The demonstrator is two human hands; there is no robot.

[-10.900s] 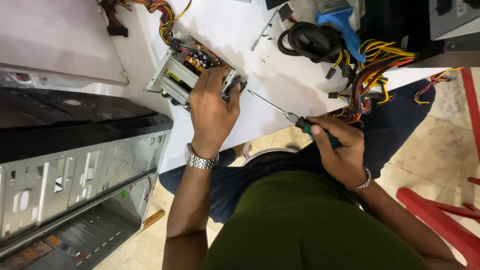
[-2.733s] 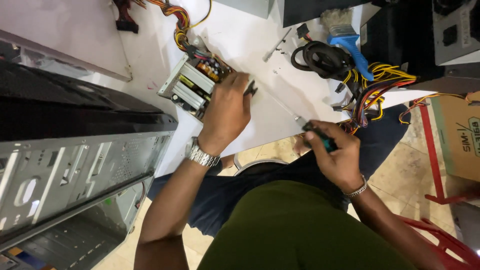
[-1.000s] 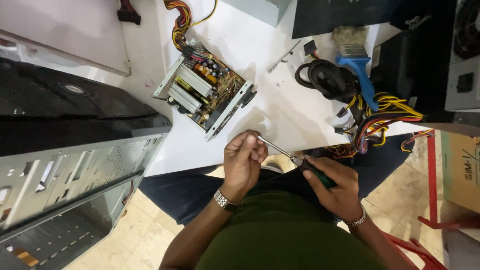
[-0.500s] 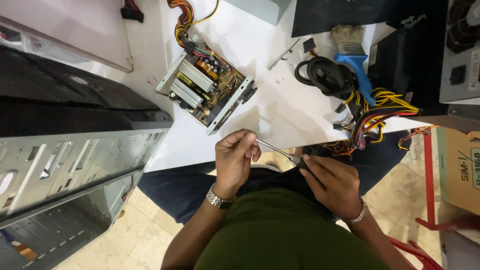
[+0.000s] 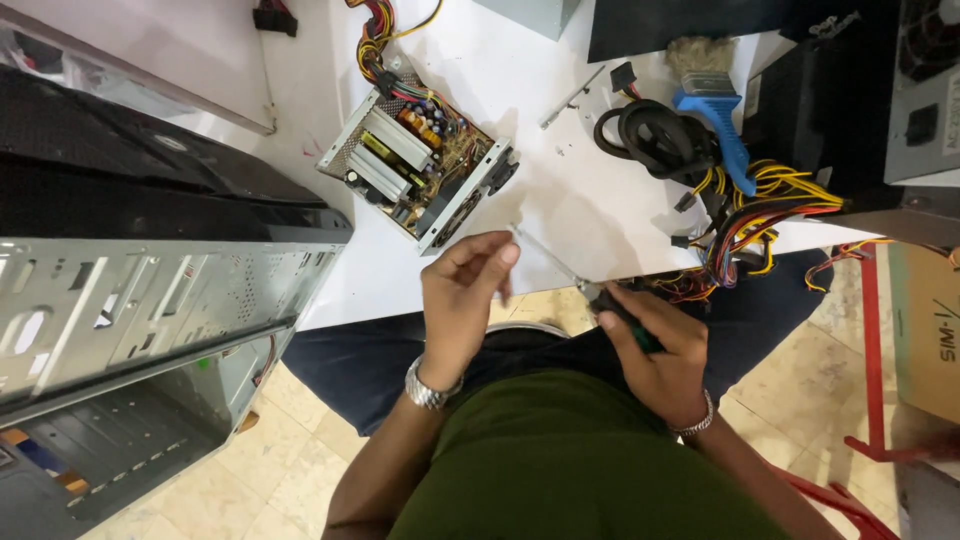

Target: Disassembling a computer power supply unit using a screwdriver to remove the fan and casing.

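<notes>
Screwdriver (image 5: pixel 585 290) is gripped by its handle in the right hand (image 5: pixel 655 350), centre frame. Left hand (image 5: pixel 462 300) fingertips are pinched at its tip, seemingly seating a screw. Opened power supply (image 5: pixel 420 165) sits upper centre; realignment there is judged next.

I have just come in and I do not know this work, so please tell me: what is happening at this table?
A person sits at a white table and holds a screwdriver in the right hand. The left hand pinches at the tip of its shaft, close to the table edge. An opened power supply unit lies on the table beyond the hands, untouched, its circuit board and coloured wires exposed. A computer case stands to the left, and a blue brush lies by coiled black cables.
</notes>
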